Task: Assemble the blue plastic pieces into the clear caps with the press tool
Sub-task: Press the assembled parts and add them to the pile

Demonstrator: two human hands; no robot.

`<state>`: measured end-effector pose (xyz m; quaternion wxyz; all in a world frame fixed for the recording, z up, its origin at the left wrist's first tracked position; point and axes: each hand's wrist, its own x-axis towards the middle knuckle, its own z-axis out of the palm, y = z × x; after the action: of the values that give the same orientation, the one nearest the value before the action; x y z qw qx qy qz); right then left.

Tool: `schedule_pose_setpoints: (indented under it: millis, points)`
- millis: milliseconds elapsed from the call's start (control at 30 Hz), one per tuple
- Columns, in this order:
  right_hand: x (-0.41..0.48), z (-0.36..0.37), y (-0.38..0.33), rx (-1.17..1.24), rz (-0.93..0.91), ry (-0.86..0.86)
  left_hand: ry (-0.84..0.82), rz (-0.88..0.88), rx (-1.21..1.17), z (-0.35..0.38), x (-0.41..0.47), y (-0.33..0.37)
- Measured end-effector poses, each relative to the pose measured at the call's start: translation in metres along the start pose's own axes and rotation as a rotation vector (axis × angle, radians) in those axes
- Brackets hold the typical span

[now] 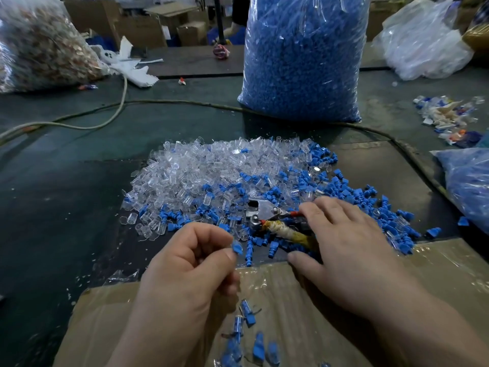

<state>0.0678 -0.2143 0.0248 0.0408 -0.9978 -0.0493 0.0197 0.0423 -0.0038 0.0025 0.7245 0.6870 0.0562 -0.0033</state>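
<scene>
A heap of clear caps [201,168] lies mid-table, mixed on its right and near side with loose blue pieces [344,192]. The press tool [267,213], metal-headed with tape-wrapped handles, lies among them. My left hand [185,266] pinches one blue piece [237,247] between thumb and forefinger. My right hand [341,239] lies over the tool's handles with fingers spread; its palm hides whether it grips them. Several assembled blue-in-clear pieces [246,311] lie on the cardboard [304,300] near me.
A tall clear bag of blue pieces [304,56] stands behind the heap. A bag of brownish parts [39,46] sits far left, a clear bag [423,41] far right, another blue-filled bag [471,181] at the right edge. A cable [111,120] crosses the table.
</scene>
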Motion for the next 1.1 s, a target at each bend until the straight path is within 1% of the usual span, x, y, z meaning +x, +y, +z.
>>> schedule_pose_setpoints:
  millis: [167, 233, 333, 400, 467, 533, 633, 767, 933, 1100]
  points:
    - [0.005, -0.001, 0.001, -0.03, -0.043, 0.059, -0.034, -0.096, -0.145, 0.0, 0.0, 0.007]
    - [0.007, 0.0, -0.001, -0.032, -0.041, 0.066, -0.034, -0.126, -0.177, 0.0, 0.0, 0.006]
    - [0.006, -0.002, -0.006, -0.048, -0.043, 0.123, -0.029, -0.138, -0.188, -0.001, 0.002, 0.006]
    - [0.003, -0.006, -0.006, 0.032, -0.052, 0.197, -0.011, -0.118, -0.17, -0.002, 0.003, 0.006]
    - [-0.002, -0.009, -0.005, 0.19, -0.096, 0.289, -0.004, -0.098, -0.179, -0.003, 0.003, 0.005]
    - [-0.009, -0.012, -0.009, 0.307, -0.157, 0.33, 0.016, -0.075, -0.191, -0.004, 0.005, 0.005]
    - [-0.017, -0.014, -0.013, 0.328, -0.251, 0.304, 0.077, -0.011, -0.193, -0.006, 0.008, 0.005]
    - [-0.019, -0.015, -0.014, 0.291, -0.324, 0.191, 0.062, 0.06, -0.198, -0.006, 0.008, 0.006]
    - [-0.019, -0.015, -0.013, 0.308, -0.355, 0.206, 0.062, 0.104, -0.182, -0.004, 0.008, 0.006]
    - [-0.018, -0.015, -0.009, 0.305, -0.382, 0.16, 0.055, 0.14, -0.196, -0.001, 0.004, 0.011]
